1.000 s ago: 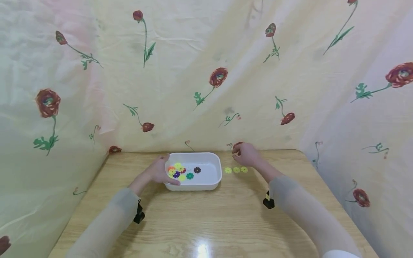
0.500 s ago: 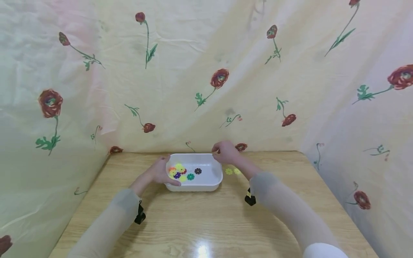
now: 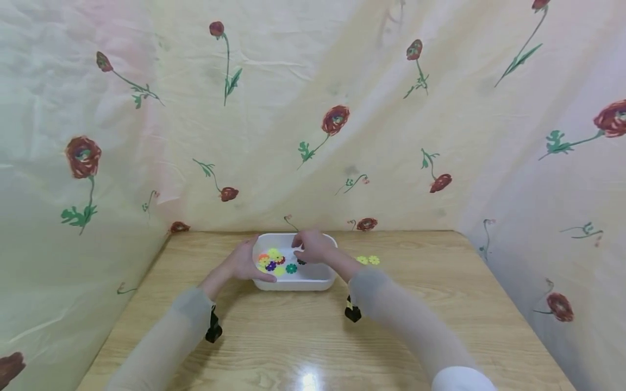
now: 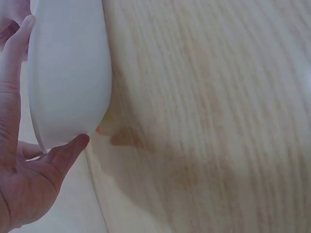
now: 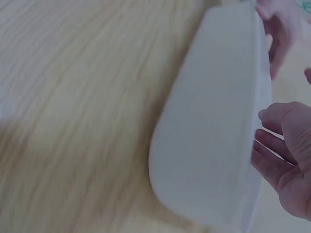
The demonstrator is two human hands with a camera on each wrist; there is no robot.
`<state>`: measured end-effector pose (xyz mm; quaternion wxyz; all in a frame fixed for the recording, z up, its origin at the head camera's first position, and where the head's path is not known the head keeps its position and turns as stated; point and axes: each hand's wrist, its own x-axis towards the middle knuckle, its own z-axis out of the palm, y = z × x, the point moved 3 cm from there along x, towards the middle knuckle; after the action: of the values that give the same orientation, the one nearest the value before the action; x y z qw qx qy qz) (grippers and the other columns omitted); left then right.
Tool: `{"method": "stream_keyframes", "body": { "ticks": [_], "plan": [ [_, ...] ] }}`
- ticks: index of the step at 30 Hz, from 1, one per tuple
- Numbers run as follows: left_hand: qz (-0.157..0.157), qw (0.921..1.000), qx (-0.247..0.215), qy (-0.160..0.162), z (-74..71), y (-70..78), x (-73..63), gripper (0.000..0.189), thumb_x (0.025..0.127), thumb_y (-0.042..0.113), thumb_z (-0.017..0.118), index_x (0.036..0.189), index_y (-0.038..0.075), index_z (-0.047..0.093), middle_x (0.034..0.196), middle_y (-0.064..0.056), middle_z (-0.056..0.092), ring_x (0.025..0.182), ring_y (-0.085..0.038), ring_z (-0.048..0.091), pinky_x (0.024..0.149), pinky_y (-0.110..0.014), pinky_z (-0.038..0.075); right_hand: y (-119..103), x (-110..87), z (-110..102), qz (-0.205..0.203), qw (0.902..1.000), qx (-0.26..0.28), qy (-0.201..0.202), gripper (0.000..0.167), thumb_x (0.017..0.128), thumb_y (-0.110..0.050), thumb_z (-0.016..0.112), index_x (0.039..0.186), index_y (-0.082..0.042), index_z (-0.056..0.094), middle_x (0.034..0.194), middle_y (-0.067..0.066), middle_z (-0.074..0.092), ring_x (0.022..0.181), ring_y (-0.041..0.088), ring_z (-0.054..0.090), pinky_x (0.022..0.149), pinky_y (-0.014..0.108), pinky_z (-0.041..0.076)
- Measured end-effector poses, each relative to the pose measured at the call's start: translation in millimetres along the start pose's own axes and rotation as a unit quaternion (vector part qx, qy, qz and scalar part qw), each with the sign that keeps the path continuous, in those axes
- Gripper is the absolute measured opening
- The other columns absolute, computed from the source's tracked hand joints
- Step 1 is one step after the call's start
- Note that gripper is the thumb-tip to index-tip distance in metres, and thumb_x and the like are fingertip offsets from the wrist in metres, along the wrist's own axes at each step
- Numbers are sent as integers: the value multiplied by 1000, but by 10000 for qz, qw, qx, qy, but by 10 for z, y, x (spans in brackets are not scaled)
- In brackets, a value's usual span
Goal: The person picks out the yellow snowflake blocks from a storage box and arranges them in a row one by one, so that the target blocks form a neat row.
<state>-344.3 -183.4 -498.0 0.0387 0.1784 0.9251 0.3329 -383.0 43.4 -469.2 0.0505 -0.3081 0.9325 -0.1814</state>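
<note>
A white plastic tub (image 3: 303, 284) stands on the wooden table near its back edge. My left hand (image 3: 240, 262) grips the tub's left end, thumb along the front rim and the other fingers round the end wall. Flower-shaped plastic discs lie inside, mostly bunched at the left: several yellow ones, an orange one, a purple disc (image 3: 271, 266) and a green disc (image 3: 291, 268). My right hand (image 3: 315, 247) reaches into the tub over a dark disc (image 3: 301, 262), partly hiding it. In the right wrist view its fingers (image 5: 274, 167) are loosely bent, thumb apart, with nothing seen between them.
Two yellow flower discs (image 3: 368, 260) lie on the table right of the tub, beside my right wrist. A flower-printed cloth (image 3: 274, 136) hangs behind the table and along both sides. The bare tabletop (image 3: 274, 336) extends in front.
My right hand has moved left from above the row of yellow discs, across the tub's right rim and into the tub. The left hand keeps its hold on the tub.
</note>
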Motion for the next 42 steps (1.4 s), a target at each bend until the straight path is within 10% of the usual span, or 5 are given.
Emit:
{"method": "stream_keyframes", "body": {
  "ticks": [19,30,42],
  "plan": [
    [221,9985,-414,297,96,-85,-45,133,66,48,101,163,-5,27,134,-21,65,117,-34,65,96,-44,57,-384,164,474,-665,9962,-517,-222,11,87,-18,86,95,-10,83,82,0,79,70,7,59,69,19,50],
    [78,9978,-546,368,133,-90,-97,142,63,50,102,166,-2,20,140,-21,61,122,-35,63,103,-49,55,-438,195,579,-619,9902,-1170,-440,17,89,-28,88,98,-14,85,92,-4,82,91,13,73,94,24,59],
    [-75,9965,-687,474,148,-105,-108,140,63,48,103,167,2,22,142,-20,62,122,-33,62,103,-49,55,-358,203,533,-627,9962,-514,-304,15,82,-20,91,92,-12,84,86,-2,80,77,7,63,79,19,55]
  ]
}}
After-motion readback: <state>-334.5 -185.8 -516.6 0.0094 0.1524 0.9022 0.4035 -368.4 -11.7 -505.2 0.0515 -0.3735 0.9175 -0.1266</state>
